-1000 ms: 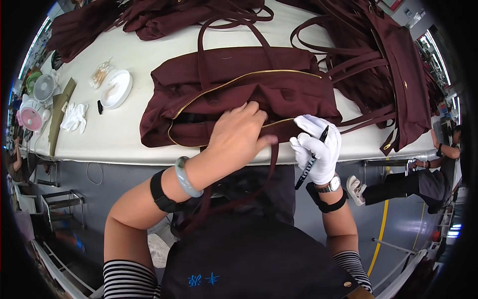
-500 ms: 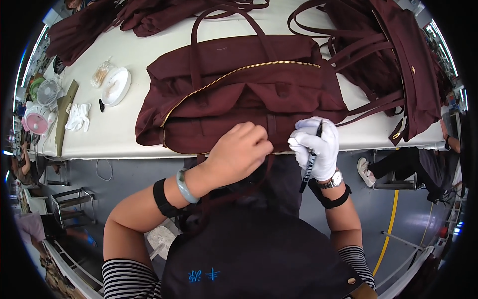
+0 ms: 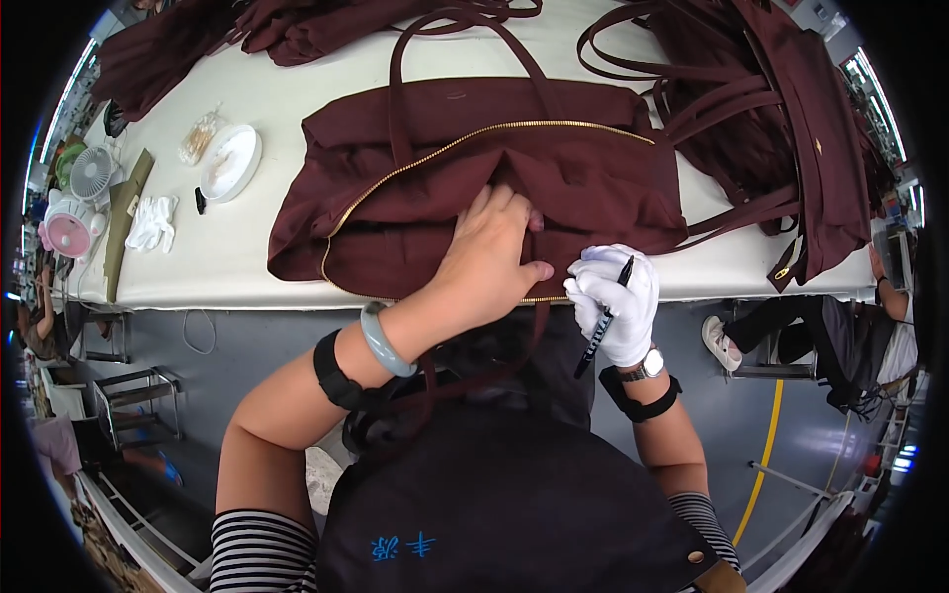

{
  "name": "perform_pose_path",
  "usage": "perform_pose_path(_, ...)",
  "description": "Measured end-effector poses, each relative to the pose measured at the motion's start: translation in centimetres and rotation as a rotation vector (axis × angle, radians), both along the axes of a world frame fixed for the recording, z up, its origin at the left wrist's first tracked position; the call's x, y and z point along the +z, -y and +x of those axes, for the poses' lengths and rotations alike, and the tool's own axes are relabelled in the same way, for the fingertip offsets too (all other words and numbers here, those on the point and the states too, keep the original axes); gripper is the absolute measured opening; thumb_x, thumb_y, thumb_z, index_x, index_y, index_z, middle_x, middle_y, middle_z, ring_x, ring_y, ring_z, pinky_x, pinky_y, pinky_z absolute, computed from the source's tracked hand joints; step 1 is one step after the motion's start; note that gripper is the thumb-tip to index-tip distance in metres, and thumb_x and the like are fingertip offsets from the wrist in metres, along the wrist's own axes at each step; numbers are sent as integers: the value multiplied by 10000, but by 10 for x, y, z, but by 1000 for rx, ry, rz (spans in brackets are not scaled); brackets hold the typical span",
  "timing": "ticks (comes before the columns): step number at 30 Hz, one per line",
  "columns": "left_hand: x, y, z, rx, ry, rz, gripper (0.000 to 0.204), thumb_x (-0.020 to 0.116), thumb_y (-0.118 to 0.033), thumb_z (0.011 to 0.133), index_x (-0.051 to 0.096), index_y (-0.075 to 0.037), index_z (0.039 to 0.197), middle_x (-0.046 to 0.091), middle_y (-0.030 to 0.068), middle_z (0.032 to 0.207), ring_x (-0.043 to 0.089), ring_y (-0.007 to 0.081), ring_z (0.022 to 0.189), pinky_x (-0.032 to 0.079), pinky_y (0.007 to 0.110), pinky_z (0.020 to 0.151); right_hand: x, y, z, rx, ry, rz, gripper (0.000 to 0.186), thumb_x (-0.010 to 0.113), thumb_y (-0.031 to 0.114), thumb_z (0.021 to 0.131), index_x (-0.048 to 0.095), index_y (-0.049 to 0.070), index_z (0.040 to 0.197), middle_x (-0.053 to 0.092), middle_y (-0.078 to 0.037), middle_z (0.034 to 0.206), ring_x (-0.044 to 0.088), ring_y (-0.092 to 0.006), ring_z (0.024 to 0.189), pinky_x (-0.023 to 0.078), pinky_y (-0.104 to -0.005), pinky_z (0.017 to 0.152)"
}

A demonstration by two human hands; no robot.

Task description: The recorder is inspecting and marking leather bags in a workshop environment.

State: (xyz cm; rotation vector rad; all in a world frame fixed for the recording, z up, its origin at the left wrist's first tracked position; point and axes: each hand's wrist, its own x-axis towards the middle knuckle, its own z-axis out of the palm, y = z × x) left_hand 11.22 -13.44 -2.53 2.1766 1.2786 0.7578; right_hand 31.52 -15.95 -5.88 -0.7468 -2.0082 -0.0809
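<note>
A maroon fabric bag (image 3: 593, 203) lies on the table in front of me, its long gold zipper (image 3: 435, 158) undone and its mouth gaping toward me. My bare left hand (image 3: 486, 247) reaches into the opening, its fingers stretched forward against the inner fabric and the thumb spread apart. Fabric partly hides those fingertips. At the bag's near right edge, my right hand (image 3: 625, 296) wears a white glove. Its curled fingers hold a black marker pen (image 3: 596, 341), which slants down toward me.
More maroon bags (image 3: 820, 148) are piled at the right and far left. On the left are a white dish (image 3: 233, 166), a white glove (image 3: 152, 222) and small fans (image 3: 91, 173). A person's legs (image 3: 781, 331) show at the right, beyond a stool.
My left hand has moved forward into the bag's opening, and its fingers have straightened from a curl. My right hand has shifted slightly left, still with the marker pen.
</note>
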Motion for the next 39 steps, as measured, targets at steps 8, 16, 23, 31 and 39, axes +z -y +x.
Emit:
perform_pose_path(8,-16,7,2,-30,150,197,296,753,-23,728,511,-30,900,527,138,963,501,377,948,425,445,831,22,19,4,72,-89,-88,265,760,132,728,642,134,965,716,-45,907,667,-258,837,529,-373,701)
perform_pose_path(16,-14,11,3,7,140,159,296,745,-20,729,518,-34,918,531,152,995,511,391,1013,425,463,856,49,4,0,165,56,-247,177,722,229,713,720,93,827,635,7,642,595,-187,601,471,-307,606)
perform_pose_path(23,-16,12,3,9,150,130,299,714,13,711,520,-43,932,525,143,997,506,383,1033,425,471,876,42,2,-21,147,-276,-376,123,796,139,698,681,113,659,656,-12,657,620,-209,619,480,-319,615)
perform_pose_path(31,-16,10,2,8,130,173,293,690,18,698,530,-26,940,538,140,985,527,363,1009,450,456,852,43,3,-22,-43,110,-270,157,835,249,681,720,146,706,656,30,696,599,-196,655,448,-334,600)
perform_pose_path(39,-18,11,3,11,105,202,307,702,-15,713,538,-11,973,547,147,983,551,357,1000,473,452,830,39,2,-25,-84,137,-190,175,848,269,662,728,161,730,647,47,689,591,-183,654,436,-341,592)
